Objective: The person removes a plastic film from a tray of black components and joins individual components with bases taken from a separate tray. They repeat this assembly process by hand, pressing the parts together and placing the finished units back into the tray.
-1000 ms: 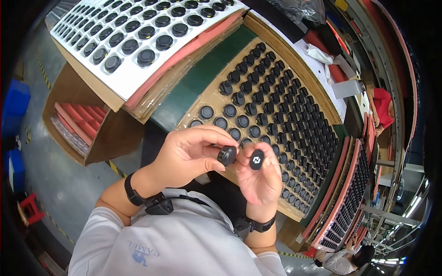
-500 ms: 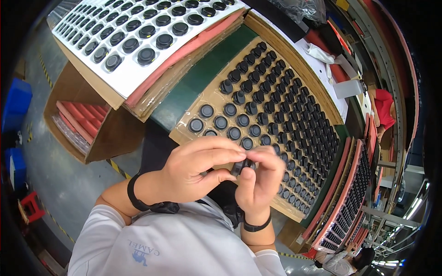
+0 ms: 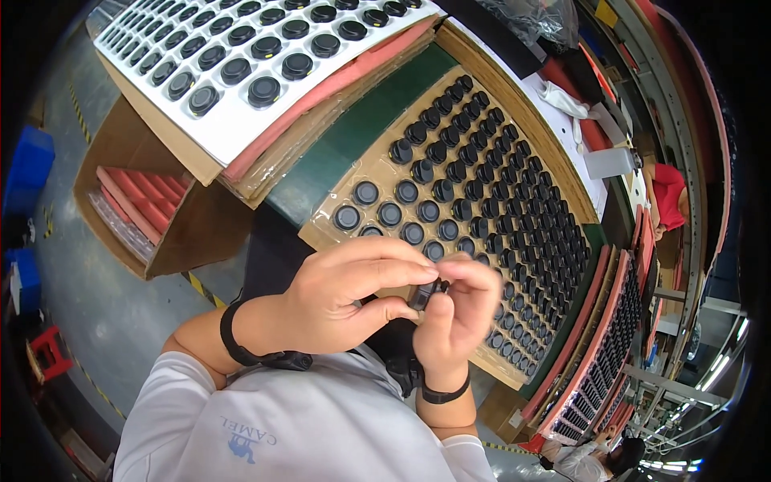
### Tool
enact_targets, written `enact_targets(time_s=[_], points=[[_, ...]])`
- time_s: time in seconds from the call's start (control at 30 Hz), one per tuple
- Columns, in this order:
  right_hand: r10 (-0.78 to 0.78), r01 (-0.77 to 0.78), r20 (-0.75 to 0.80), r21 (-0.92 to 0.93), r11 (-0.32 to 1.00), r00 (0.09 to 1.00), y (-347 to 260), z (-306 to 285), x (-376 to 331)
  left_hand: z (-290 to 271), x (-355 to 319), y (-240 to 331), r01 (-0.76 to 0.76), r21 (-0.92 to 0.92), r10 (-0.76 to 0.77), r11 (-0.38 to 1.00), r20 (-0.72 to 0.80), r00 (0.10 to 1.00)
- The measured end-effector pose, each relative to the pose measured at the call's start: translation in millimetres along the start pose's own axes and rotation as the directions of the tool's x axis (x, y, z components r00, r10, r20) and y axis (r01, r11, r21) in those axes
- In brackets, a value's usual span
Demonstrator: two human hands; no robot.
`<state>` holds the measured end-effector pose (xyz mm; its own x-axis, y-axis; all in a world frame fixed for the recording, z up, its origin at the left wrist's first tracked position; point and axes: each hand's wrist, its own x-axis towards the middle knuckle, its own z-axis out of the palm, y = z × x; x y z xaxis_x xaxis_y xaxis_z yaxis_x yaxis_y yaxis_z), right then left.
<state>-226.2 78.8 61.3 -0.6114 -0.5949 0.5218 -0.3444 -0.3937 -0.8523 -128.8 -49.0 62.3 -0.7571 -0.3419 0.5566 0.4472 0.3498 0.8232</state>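
A small round black part [image 3: 421, 296] is held in front of my chest, over the near edge of a tray. My left hand [image 3: 353, 289] grips it between thumb and fingers from the left. On its other side, my right hand [image 3: 459, 309] has thumb and fingers closed at the part's edge, pinching at a small dark piece there. My fingers hide most of both. Beyond my hands lies the clear-and-brown tray [image 3: 328, 210], filled with rows of similar round black parts [image 3: 389, 214]; some show grey tops, others stand taller and all black.
At upper left, a white tray [image 3: 233, 128] of black round parts rests on stacked pink and brown sheets. A cardboard box [image 3: 193, 233] with pink dividers stands on the floor. More stacked trays [image 3: 594, 361] are at right. Two people [image 3: 668, 197] [image 3: 590, 462] are in the background.
My right fingertips have shifted slightly at the part's right edge, and more of the small dark piece shows between them. The left hand keeps its grip. The whole view has shifted a little.
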Motion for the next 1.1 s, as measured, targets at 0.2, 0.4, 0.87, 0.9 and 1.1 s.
enact_targets(time_s=[0.2, 0.4, 0.87, 0.9, 1.1], points=[[0.148, -0.149, -0.029, -0.059, 0.987, 0.989, -8.6, 9.4, -1.1, -0.3, 0.3, -0.7, -0.034, 0.001, 0.034, 0.999, 0.008, 0.999], [0.262, -0.249, -0.054, 0.175, 0.953, 0.964, -12.9, 3.1, 0.5, -0.9, 0.8, 0.0, -0.018, -0.054, 0.019, 0.998, 0.006, 1.0], [0.315, -0.311, 0.025, 0.25, 0.917, 0.949, -9.8, 1.8, 0.0, -5.9, 0.7, -2.2, 0.004, -0.082, -0.005, 0.997, -0.009, 1.0], [0.281, -0.281, 0.028, 0.176, 0.943, 0.959, -8.6, 1.1, -0.4, -6.3, 0.5, -2.7, 0.004, -0.083, -0.005, 0.997, -0.011, 1.0], [0.2, -0.176, 0.139, -0.167, 0.97, 0.97, -11.6, -9.0, 6.4, -7.3, -6.9, -5.4, 0.124, -0.178, -0.125, 0.976, 0.009, 0.992]])
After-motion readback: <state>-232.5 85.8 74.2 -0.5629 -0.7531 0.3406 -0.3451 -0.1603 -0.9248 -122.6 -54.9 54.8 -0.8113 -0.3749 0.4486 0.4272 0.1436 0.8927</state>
